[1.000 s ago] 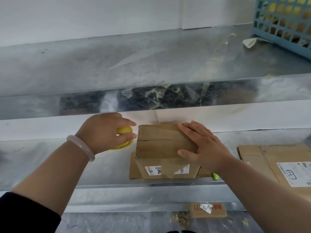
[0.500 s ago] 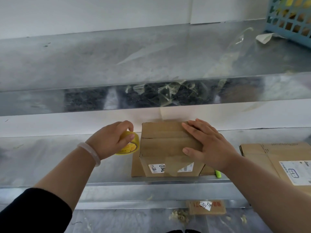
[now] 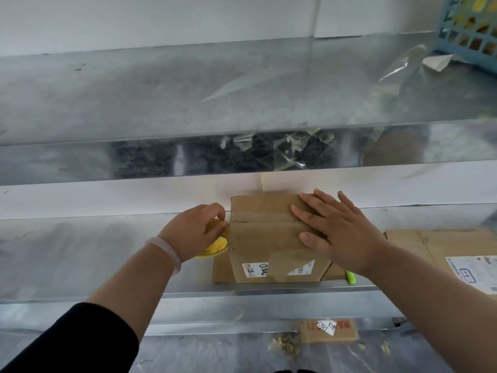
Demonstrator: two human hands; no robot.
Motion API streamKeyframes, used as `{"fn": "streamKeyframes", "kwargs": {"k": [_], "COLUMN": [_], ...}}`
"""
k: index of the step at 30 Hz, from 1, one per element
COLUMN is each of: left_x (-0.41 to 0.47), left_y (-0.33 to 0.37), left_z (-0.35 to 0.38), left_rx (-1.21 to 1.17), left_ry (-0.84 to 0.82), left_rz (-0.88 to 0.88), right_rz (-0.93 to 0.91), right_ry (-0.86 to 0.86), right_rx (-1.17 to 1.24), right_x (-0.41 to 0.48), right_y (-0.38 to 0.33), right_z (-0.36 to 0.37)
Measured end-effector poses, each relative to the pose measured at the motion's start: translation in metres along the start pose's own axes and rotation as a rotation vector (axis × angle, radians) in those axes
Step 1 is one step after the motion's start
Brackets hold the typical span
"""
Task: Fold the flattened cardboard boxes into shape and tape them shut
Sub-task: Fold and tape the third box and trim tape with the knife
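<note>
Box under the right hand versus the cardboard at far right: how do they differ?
The box is folded into shape and stands up; the flat cardboard lies flattened. The right hand presses the box's top flaps; the flat cardboard is untouched. Both are brown, with white labels, on one shelf.

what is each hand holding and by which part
The left hand grips the yellow tape roll by its outer rim, beside the brown cardboard box. The right hand holds nothing; it lies flat, pressing the box's top flaps.
</note>
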State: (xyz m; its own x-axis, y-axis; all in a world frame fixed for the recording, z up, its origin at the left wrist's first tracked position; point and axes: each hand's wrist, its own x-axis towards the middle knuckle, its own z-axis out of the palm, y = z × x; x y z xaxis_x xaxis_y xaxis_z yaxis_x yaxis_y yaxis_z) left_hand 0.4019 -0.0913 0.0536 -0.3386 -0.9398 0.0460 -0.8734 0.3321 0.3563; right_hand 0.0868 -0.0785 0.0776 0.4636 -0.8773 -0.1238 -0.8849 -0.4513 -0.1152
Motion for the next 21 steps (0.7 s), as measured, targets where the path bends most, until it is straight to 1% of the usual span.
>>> {"fn": "streamKeyframes", "kwargs": {"k": [2, 5, 7, 10, 16, 21], "left_x": [0.0, 0.003, 0.004, 0.003, 0.006, 0.006], "left_y": [0.002, 0.006, 0.007, 0.006, 0.007, 0.009], "left_z": [-0.001, -0.003, -0.002, 0.001, 0.001, 0.003], "left_rx": [-0.005, 0.016, 0.029, 0.057, 0.068, 0.068], "left_ry": [0.007, 0.028, 0.04, 0.053, 0.066, 0.085], "left_rz": [-0.003, 0.003, 0.011, 0.019, 0.052, 0.056], "right_rz": [-0.044, -0.043, -0.035, -0.076, -0.115, -0.064], "right_ry": [-0.006, 0.008, -0.005, -0.021, -0.051, -0.065], "right_rx": [-0.071, -0.115, -0.107, -0.034, -0.04, -0.021], "right_x": [0.001, 0.003, 0.004, 0.008, 0.024, 0.024], "right_y": [-0.006, -0.021, -0.033, -0.051, -0.066, -0.075], "right_z": [-0.002, -0.006, -0.005, 0.001, 0.0, 0.005]}}
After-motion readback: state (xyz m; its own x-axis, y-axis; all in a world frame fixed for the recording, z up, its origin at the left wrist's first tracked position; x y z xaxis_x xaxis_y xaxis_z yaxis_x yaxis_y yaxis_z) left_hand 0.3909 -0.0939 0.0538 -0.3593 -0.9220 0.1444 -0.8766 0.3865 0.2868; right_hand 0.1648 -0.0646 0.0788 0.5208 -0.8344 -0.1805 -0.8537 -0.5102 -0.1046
